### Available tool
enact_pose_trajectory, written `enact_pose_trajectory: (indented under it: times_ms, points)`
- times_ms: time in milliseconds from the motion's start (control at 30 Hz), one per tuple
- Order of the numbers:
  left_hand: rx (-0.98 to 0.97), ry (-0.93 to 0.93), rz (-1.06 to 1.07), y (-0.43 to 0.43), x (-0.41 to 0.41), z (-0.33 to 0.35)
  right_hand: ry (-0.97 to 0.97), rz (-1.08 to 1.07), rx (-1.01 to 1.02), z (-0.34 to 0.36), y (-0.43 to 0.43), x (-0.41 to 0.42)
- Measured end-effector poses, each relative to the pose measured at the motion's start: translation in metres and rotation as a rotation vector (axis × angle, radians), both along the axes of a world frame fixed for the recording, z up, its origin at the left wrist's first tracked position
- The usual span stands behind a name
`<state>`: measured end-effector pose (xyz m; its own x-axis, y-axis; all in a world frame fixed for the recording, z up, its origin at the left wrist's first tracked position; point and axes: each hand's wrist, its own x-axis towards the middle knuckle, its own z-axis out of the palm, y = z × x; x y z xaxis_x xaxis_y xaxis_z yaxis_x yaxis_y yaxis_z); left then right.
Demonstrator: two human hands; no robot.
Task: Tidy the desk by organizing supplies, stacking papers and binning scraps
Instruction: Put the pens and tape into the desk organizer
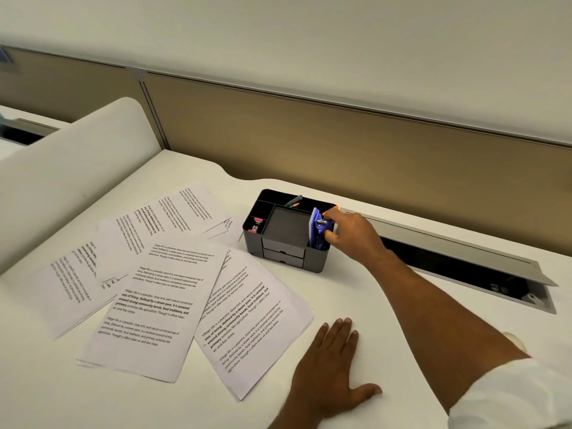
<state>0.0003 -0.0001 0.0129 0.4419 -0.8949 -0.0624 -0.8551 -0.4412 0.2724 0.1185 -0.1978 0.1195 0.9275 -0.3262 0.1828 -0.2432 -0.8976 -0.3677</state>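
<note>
A black desk organizer (280, 243) with small drawers stands in the middle of the white desk (356, 292). My right hand (349, 233) reaches to its right compartment and grips a blue hole punch (318, 232) that stands upright in it. Pens (294, 201) stick up at the organizer's back, and pink clips (256, 226) lie in its left slot. Several printed sheets (161, 292) lie scattered and overlapping to the left and front of the organizer. My left hand (331, 366) rests flat on the desk, fingers spread, just right of the nearest sheet.
An open cable tray (464, 267) with a raised grey lid runs along the desk's back right. A tan partition wall (340, 144) stands behind the desk. A curved white divider (77, 171) rises at the left.
</note>
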Motion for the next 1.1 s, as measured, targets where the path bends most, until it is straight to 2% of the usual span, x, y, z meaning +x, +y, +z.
enact_pose_trajectory:
  times_ms: [267,600,800,933,1100]
  points:
    - [0.022,0.033,0.018,0.0,0.0,0.003,0.003,0.047,-0.105,-0.005,-0.004,0.001]
    - [0.021,0.045,0.037,-0.001,-0.001,0.005,0.121,0.114,-0.265,-0.002,-0.005,0.005]
    - [0.03,0.066,0.043,-0.001,-0.001,0.004,0.147,0.116,-0.273,0.0,-0.004,0.006]
    - [0.031,0.074,0.042,-0.001,-0.001,0.004,0.135,0.109,-0.214,0.002,-0.001,0.002]
    - [-0.005,0.071,0.054,0.0,-0.002,0.003,-0.12,0.003,0.035,0.005,-0.001,-0.02]
